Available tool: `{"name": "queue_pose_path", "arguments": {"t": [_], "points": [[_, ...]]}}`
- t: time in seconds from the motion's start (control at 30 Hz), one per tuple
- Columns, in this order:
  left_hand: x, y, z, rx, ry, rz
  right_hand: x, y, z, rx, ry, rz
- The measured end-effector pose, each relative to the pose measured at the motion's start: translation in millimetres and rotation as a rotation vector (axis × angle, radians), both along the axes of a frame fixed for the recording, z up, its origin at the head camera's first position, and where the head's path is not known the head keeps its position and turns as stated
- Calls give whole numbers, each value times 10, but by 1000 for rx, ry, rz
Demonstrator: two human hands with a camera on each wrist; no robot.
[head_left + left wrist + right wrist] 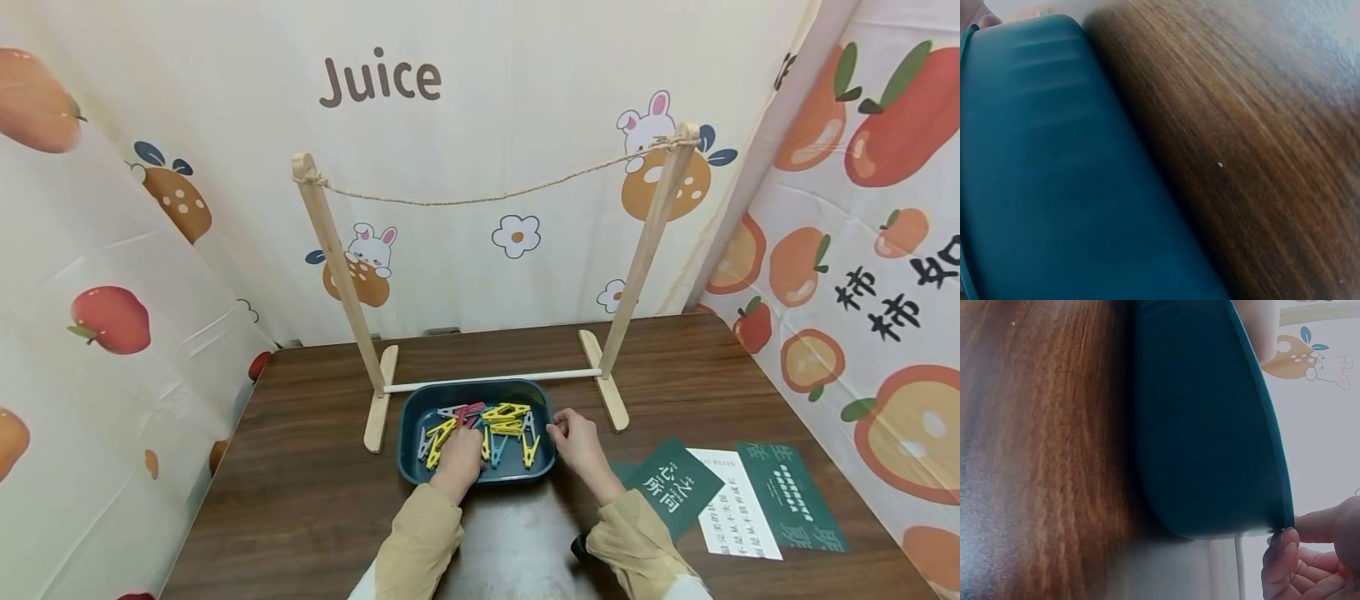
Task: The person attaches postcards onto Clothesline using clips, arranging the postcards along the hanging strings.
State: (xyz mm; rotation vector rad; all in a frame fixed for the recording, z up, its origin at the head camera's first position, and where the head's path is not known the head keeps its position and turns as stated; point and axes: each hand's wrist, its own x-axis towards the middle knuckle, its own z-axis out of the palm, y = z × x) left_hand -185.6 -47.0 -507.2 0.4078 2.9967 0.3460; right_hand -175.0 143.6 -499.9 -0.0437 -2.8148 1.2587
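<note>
A dark teal plastic tray [480,477] holds a loose pile of clothespins [506,421] in yellow, red, grey and blue. My left hand [460,454] reaches over the near rim into the tray, its fingers down among the clothespins near a red one. Whether those fingertips hold a clothespin is hidden. My right hand [576,440] pinches the tray's right rim between thumb and fingers, as the right wrist view shows with the hand [1310,559] at the rim's corner. In the left wrist view only the outer wall of the tray [1054,169] fills the left side.
Behind the tray stands a wooden frame with a left post [341,275], a right post [648,250], a twine line [450,202] strung between them and a white bottom rod [555,376]. Green and white cards [791,500] lie on the brown table [300,500] at right.
</note>
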Motion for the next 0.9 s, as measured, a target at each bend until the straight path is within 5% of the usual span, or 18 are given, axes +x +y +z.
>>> {"name": "queue_pose_path", "arguments": {"t": [0.27, 0.6, 0.9], "points": [[13, -20, 10, 1, -4, 12, 29, 21, -49, -45, 31, -12], [51, -89, 21, 141, 15, 53, 163, 240, -150, -69, 138, -94], [73, -145, 25, 233, -39, 124, 349, 575, -200, -6, 84, -167]]}}
